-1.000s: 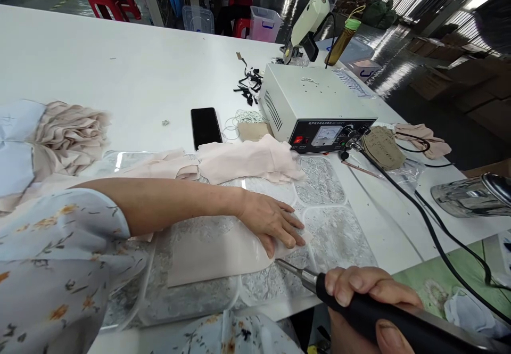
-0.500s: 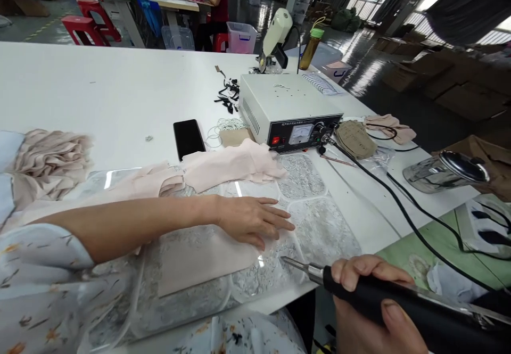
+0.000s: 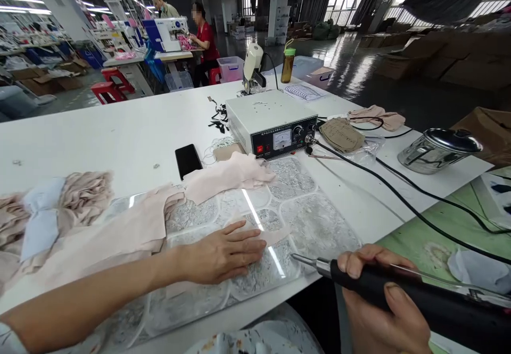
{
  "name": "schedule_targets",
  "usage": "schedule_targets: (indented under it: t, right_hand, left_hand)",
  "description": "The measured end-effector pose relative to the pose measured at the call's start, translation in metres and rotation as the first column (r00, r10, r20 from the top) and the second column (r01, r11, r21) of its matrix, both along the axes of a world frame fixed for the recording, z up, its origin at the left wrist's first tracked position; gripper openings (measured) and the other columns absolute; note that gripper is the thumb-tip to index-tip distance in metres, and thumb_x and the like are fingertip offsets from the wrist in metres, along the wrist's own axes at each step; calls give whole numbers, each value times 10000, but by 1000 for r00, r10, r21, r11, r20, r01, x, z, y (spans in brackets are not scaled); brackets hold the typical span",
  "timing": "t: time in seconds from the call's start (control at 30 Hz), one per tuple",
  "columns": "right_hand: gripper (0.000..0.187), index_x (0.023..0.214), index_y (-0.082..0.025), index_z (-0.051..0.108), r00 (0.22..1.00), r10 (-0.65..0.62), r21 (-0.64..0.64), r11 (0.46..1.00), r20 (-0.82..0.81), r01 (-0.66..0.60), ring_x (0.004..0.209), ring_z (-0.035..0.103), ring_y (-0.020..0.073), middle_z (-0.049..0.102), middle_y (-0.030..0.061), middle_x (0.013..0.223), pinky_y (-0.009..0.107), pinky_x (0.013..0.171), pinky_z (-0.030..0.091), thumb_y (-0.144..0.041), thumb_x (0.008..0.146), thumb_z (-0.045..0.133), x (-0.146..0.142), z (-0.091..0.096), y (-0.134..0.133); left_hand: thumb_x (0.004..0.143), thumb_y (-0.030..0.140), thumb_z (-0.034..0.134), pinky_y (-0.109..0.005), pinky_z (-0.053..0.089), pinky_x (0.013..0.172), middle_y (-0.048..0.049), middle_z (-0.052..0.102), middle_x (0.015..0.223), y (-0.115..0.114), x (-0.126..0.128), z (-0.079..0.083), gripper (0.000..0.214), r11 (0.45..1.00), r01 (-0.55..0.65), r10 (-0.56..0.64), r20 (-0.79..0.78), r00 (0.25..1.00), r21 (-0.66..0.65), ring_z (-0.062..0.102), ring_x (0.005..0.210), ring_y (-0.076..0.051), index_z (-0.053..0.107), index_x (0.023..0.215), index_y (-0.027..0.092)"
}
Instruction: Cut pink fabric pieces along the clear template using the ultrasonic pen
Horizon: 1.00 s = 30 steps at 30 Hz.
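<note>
My left hand lies flat, fingers stretched, over a thin pale pink fabric piece on a clear, stone-patterned mat. Much of that piece is hidden under the hand; a narrow end sticks out past the fingertips. My right hand is wrapped round a black handheld ultrasonic cutter. Its pointed metal tip is just right of the fabric end, apart from it, near the mat's front edge. More pink fabric lies behind my left hand: a stack and a longer layered pile.
A metal control box with a dial stands behind the mat; its black cable runs right. Nearby are a phone, a steel canister, brown templates and gathered fabric. Co-workers sit at sewing machines beyond.
The view has tilted up. My left hand has slid left over the mat, and the fabric under it now shows mostly as a narrow end. My right hand keeps hold of the cutter.
</note>
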State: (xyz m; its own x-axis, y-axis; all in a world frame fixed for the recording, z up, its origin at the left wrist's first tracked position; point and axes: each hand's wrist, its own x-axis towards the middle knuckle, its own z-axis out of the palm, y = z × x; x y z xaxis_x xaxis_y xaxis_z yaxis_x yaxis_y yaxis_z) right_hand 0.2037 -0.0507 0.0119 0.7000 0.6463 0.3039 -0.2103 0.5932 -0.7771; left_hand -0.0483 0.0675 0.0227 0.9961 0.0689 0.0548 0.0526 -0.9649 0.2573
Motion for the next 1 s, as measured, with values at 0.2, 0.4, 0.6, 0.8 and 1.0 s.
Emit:
schedule_targets:
  t: [0.2,0.4,0.6,0.8,1.0]
  right_hand:
    - [170,809,-189,591,1000,3,25,1000,16,-3,493,508,123,553,1,753,337,500,452,-244,652,550,-5,-5,14]
    - [178,822,-194,578,998,38,15,999,43,-39,505,504,128,561,0,755,348,504,455,-226,652,536,-8,-12,25]
    - [169,817,-195,576,1000,-10,-82,997,9,10,541,502,142,560,12,769,356,533,450,-251,663,536,-6,-2,12]
    - [195,760,-199,597,997,10,-108,994,-75,-18,496,491,137,581,4,700,345,493,442,-230,587,514,-11,2,30]
    - [174,757,-184,631,989,79,-126,987,-129,-96,459,501,116,605,12,699,316,463,435,-241,630,527,-11,-8,35]
  left_hand:
    - [1030,295,413,-461,97,1223,-90,388,1503,-28,-18,-13,430,994,-87,90,-49,995,60,302,1429,-253,424,1427,129]
    - [1045,260,355,-404,206,1212,-92,420,1483,-30,-18,-15,400,997,-73,75,-43,996,39,336,1414,-235,449,1399,99]
    - [1031,226,368,-419,214,1211,-84,498,1431,-31,-28,-5,347,998,-36,34,27,999,47,385,1389,-242,530,1321,124]
    - [1033,322,409,-446,348,1143,-176,474,1433,-36,-31,-20,409,971,-199,192,63,979,135,421,1362,-288,501,1337,66]
    - [1049,191,325,-395,265,1199,-123,465,1451,-10,-27,-21,343,993,4,-10,52,999,121,370,1400,-213,550,1299,119]
